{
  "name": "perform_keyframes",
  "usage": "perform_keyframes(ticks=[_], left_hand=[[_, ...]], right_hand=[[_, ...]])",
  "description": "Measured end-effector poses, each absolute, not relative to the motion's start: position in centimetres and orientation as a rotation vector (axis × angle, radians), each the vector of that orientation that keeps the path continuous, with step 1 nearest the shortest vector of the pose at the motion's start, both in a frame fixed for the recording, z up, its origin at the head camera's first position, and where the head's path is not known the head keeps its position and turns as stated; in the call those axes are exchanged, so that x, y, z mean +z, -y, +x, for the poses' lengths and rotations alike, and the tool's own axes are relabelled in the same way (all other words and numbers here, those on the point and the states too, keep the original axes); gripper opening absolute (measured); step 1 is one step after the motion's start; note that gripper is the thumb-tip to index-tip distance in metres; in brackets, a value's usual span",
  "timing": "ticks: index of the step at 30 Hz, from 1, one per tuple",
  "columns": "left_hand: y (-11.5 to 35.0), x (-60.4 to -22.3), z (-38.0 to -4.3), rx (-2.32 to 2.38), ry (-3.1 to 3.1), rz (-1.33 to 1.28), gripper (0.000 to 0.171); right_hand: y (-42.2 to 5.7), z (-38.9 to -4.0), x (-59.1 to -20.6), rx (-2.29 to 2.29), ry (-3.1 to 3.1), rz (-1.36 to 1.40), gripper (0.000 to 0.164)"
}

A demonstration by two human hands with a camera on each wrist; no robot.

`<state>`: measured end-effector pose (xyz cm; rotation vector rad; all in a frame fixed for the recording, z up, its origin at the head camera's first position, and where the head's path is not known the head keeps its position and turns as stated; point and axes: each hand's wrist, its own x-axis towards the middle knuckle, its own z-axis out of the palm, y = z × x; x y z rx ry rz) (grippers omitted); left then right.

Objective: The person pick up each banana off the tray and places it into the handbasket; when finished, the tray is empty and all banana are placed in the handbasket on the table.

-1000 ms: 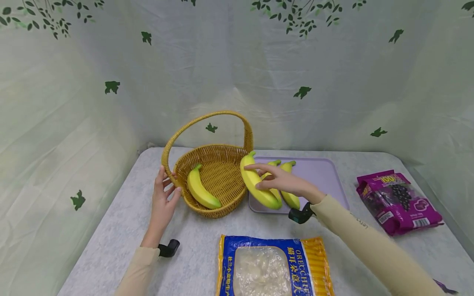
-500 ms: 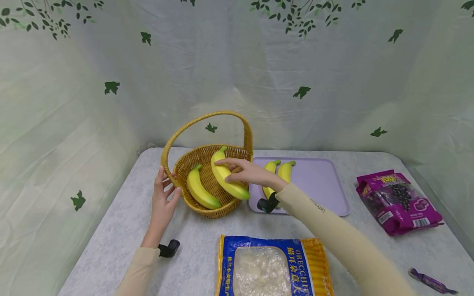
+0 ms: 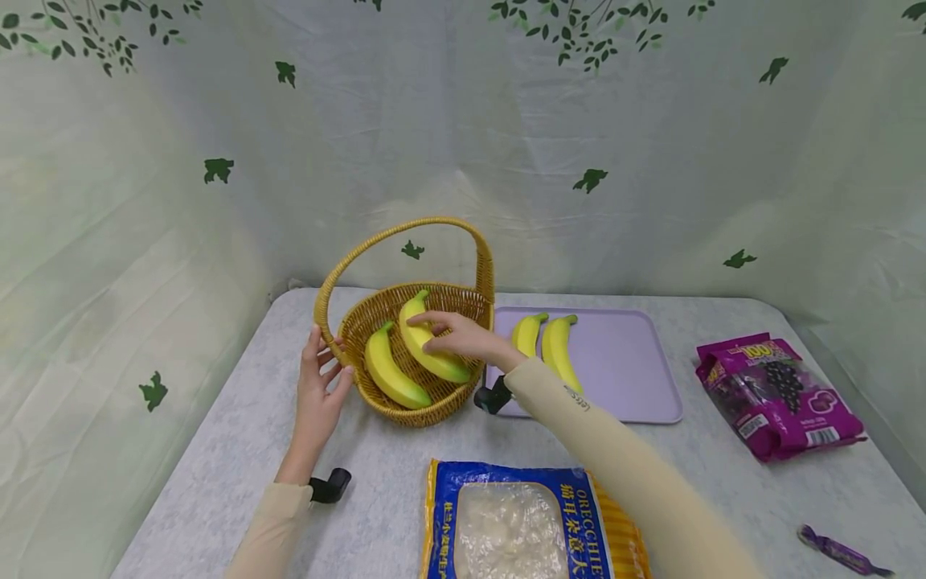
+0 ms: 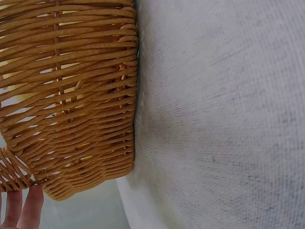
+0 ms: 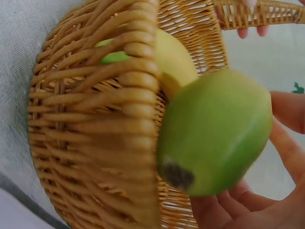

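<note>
A wicker basket (image 3: 434, 412) with a tall arched handle stands toward the back of the table. My left hand (image 3: 318, 402) grips its left side where the handle meets the rim; fingertips (image 4: 31, 207) show against the weave in the left wrist view. My right hand (image 3: 463, 336) holds a yellow banana (image 3: 448, 368) between thumb and fingers, over the right half of the basket. In the right wrist view, that banana's green tip (image 5: 214, 138) is above the rim, at close range. Another banana (image 3: 391, 371) lies inside the basket on the left.
A lilac tray (image 3: 622, 362) stands right of the basket, bearing two bananas (image 3: 559, 346) partly behind my right forearm. A blue and yellow bag of pasta (image 3: 514, 523) lies in front. Farther right are a purple grape-printed bag (image 3: 781, 394) and a small purple wrapped candy (image 3: 842, 552).
My right hand has carried the banana leftward from above the tray to inside the basket's outline, then slightly lower. The left hand stays on the basket.
</note>
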<state>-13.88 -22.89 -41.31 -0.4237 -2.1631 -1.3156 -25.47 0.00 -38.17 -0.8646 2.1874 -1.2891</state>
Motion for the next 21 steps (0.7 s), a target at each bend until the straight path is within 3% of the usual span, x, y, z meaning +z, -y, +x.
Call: perform_keyframes(ticks=[21], left_hand=[[23.0, -41.3, -13.9, -1.331, 2.173, -0.415, 0.078]], right_hand=[[3.5, -24.8, -40.6, -1.113, -2.287, -0.778, 0.050]])
